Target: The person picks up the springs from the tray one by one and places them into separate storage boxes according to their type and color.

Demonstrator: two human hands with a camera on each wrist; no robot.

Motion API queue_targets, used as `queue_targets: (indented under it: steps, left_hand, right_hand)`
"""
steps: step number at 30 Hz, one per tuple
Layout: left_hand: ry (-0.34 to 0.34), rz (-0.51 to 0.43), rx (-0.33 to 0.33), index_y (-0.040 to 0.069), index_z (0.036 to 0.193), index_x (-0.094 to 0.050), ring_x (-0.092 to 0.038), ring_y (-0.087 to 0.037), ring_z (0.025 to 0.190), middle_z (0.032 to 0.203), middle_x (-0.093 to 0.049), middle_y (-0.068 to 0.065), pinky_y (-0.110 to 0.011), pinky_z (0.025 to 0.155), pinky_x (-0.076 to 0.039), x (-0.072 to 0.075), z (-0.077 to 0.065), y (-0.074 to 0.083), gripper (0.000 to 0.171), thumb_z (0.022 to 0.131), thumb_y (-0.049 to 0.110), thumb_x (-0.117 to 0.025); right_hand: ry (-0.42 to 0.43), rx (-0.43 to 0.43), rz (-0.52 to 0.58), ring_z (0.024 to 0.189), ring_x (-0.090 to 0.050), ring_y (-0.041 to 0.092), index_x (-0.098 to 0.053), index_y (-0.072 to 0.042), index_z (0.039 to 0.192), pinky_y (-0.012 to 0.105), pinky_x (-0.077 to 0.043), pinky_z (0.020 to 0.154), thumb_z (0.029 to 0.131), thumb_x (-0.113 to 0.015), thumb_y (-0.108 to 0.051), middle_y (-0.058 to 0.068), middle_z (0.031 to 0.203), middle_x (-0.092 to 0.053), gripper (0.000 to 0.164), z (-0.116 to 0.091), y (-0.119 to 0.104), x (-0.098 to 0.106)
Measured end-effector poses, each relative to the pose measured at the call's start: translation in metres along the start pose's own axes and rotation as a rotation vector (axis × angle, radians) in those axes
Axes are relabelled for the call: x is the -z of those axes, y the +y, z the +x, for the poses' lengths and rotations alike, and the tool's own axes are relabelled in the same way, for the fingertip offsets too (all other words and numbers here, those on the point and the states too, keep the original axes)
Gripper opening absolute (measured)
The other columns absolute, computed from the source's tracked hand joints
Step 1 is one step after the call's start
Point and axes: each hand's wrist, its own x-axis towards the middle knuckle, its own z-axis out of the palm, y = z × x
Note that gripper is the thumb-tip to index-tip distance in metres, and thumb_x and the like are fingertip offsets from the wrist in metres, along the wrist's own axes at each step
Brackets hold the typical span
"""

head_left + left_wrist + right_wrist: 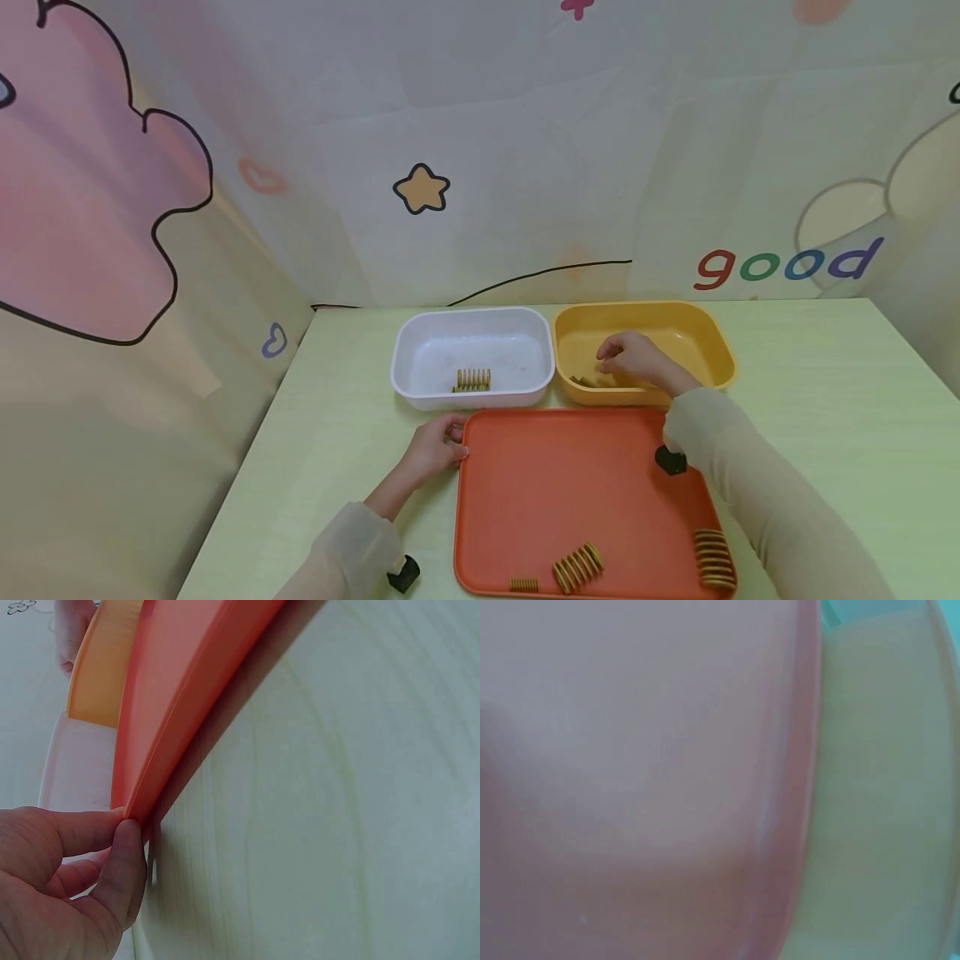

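Observation:
At its far left corner, the red-orange tray [570, 492] is pinched between the thumb and fingers of my left hand [82, 877]. My right hand [637, 357] hangs over the yellow basin [720, 350], fingers loosely bent, and no object shows in them. Below that hand, brass-coloured coil springs [583, 382] lie partly hidden behind the basin's front wall. Along the tray's near side are a small spring [523, 585], a thicker spring [577, 568] and a large spring [714, 558] at the right corner. The right wrist view shows tray and basin, no hand.
A white basin [420, 358] stands left of the yellow one and has brass springs [474, 379] inside. Both basins sit behind the tray on a pale green table [840, 417]. A printed curtain [525, 167] hangs along the table's back edge.

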Motion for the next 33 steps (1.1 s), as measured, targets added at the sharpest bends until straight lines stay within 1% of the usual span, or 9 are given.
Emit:
queue_targets:
  steps: [3, 7, 11, 14, 17, 22, 29, 33]
  left_hand:
    - [0.002, 0.004, -0.006, -0.005, 0.112, -0.053, -0.051, -0.009, 0.059, 0.084, -0.055, -0.013, -0.026, 0.054, -0.052, 0.0, -0.001, 0.001, 0.04, 0.073, -0.01, -0.058]
    - [0.005, 0.0, -0.013, -0.005, 0.111, -0.053, -0.051, -0.008, 0.058, 0.084, -0.055, -0.012, -0.026, 0.054, -0.052, 0.0, -0.001, 0.001, 0.039, 0.072, -0.01, -0.058]
    - [0.006, -0.005, -0.015, -0.005, 0.11, -0.054, -0.05, -0.008, 0.058, 0.083, -0.054, -0.012, -0.025, 0.053, -0.052, 0.0, -0.001, 0.0, 0.039, 0.072, -0.011, -0.058]
    - [0.007, 0.0, -0.009, -0.005, 0.11, -0.054, -0.05, -0.008, 0.059, 0.083, -0.055, -0.012, -0.025, 0.054, -0.052, 0.0, -0.001, 0.0, 0.039, 0.072, -0.01, -0.058]
    - [0.011, -0.006, -0.005, -0.005, 0.111, -0.054, -0.051, -0.008, 0.059, 0.084, -0.055, -0.012, -0.025, 0.054, -0.052, 0.0, -0.001, 0.001, 0.039, 0.072, -0.011, -0.058]
    - [0.018, -0.023, -0.004, -0.005, 0.111, -0.054, -0.051, -0.009, 0.06, 0.084, -0.055, -0.014, -0.028, 0.055, -0.053, -0.001, -0.003, 0.003, 0.04, 0.072, -0.012, -0.058]
    - [0.014, -0.018, 0.0, -0.005, 0.112, -0.053, -0.051, -0.009, 0.06, 0.085, -0.055, -0.015, -0.029, 0.055, -0.053, -0.001, -0.002, 0.004, 0.04, 0.072, -0.011, -0.058]
    - [0.01, -0.024, -0.005, -0.006, 0.113, -0.052, -0.051, -0.01, 0.061, 0.086, -0.055, -0.017, -0.031, 0.056, -0.053, -0.001, -0.003, 0.005, 0.041, 0.072, -0.011, -0.058]
  right_hand:
    - [-0.003, -0.003, 0.031, 0.077, -0.05, 0.019, -0.06, 0.005, 0.092, 0.027, -0.043, 0.071, 0.08, -0.061, -0.009, 0.011, 0.085, -0.06, 0.019, -0.002, 0.0, 0.001]
    - [0.0, 0.01, 0.064, 0.076, -0.049, 0.017, -0.059, 0.006, 0.094, 0.025, -0.044, 0.069, 0.08, -0.062, -0.01, 0.011, 0.085, -0.06, 0.021, -0.006, -0.003, 0.003]
    - [0.008, 0.014, 0.091, 0.073, -0.049, 0.015, -0.059, 0.007, 0.095, 0.027, -0.045, 0.068, 0.08, -0.061, -0.009, 0.01, 0.085, -0.06, 0.023, -0.011, -0.006, 0.006]
    - [0.007, 0.002, 0.108, 0.073, -0.048, 0.016, -0.058, 0.006, 0.098, 0.029, -0.045, 0.068, 0.081, -0.06, -0.012, 0.01, 0.086, -0.059, 0.024, -0.014, -0.007, 0.008]
    - [0.01, -0.009, 0.112, 0.076, -0.048, 0.018, -0.058, 0.004, 0.1, 0.028, -0.044, 0.068, 0.082, -0.059, -0.014, 0.009, 0.089, -0.058, 0.025, -0.016, -0.007, 0.01]
    - [0.015, 0.011, 0.126, 0.078, -0.049, 0.019, -0.058, 0.004, 0.102, 0.027, -0.043, 0.068, 0.084, -0.058, -0.016, 0.01, 0.091, -0.058, 0.027, -0.021, -0.007, 0.013]
    - [0.027, 0.043, 0.16, 0.075, -0.048, 0.018, -0.059, 0.004, 0.099, 0.027, -0.043, 0.066, 0.083, -0.06, -0.017, 0.011, 0.089, -0.058, 0.026, -0.028, -0.008, 0.014]
    - [0.033, 0.056, 0.168, 0.073, -0.048, 0.016, -0.059, 0.003, 0.099, 0.026, -0.043, 0.065, 0.082, -0.061, -0.018, 0.012, 0.088, -0.059, 0.027, -0.033, -0.012, 0.016]
